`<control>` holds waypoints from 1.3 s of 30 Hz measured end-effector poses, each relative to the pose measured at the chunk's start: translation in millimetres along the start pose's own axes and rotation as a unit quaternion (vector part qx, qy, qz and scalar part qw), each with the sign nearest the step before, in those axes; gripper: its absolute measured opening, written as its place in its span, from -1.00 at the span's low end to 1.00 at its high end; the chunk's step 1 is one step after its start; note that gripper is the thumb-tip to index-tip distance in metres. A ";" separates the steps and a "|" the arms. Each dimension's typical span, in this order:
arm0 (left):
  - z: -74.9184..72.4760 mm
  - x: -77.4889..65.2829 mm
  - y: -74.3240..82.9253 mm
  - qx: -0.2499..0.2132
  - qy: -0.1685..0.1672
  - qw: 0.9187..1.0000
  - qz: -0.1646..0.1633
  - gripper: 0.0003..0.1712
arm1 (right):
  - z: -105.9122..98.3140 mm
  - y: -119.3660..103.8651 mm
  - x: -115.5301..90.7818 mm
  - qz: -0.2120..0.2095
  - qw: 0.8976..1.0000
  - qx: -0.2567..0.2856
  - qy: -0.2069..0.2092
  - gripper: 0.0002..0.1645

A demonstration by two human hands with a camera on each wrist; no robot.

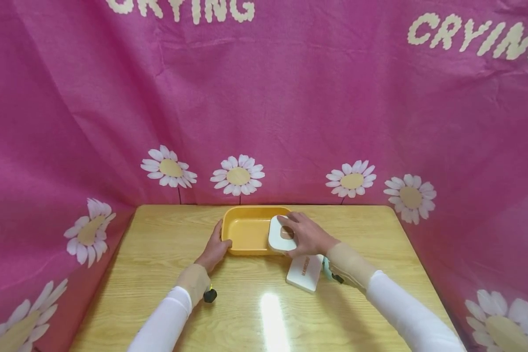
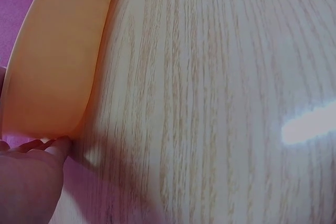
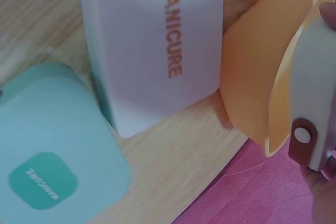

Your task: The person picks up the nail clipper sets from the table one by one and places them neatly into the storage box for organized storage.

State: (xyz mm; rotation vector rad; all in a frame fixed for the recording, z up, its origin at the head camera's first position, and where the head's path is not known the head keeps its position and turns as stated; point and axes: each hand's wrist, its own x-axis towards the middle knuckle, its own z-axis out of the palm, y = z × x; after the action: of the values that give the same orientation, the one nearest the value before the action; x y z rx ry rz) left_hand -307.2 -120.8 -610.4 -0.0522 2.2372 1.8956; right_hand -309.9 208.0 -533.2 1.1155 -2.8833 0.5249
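A yellow-orange plastic tray (image 1: 248, 235) stands near the table's far edge. My left hand (image 1: 213, 250) grips its left end, the thumb at the front corner and the fingers along the outer wall, which the left wrist view shows as an orange side (image 2: 58, 51). My right hand (image 1: 307, 235) holds a white rounded case (image 1: 275, 240) over the tray's right end. That case has a brown strap with a snap (image 3: 302, 136). Below the right hand lies a white box lettered MANICURE (image 1: 303, 275), close to the tray's front wall.
A mint green case (image 3: 68, 129), also marked MANICURE, lies beside the white box, mostly hidden under the right wrist in the head view. The wooden table (image 1: 167, 244) is bordered by a pink cloth (image 1: 273, 107) with daisies. Light glares off the table's front.
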 end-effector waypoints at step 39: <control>-0.1 1.9 -3.6 -0.030 -0.001 1.000 -0.005 0.16 | 36.3 16.7 51.2 0.030 0.999 -0.001 -0.013 0.18</control>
State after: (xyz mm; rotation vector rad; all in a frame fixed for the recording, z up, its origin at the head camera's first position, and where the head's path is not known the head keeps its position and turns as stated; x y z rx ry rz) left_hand -308.6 -121.4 -614.2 -0.0699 2.1749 1.9555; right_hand -354.9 174.9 -566.2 1.0478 -2.9473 0.5129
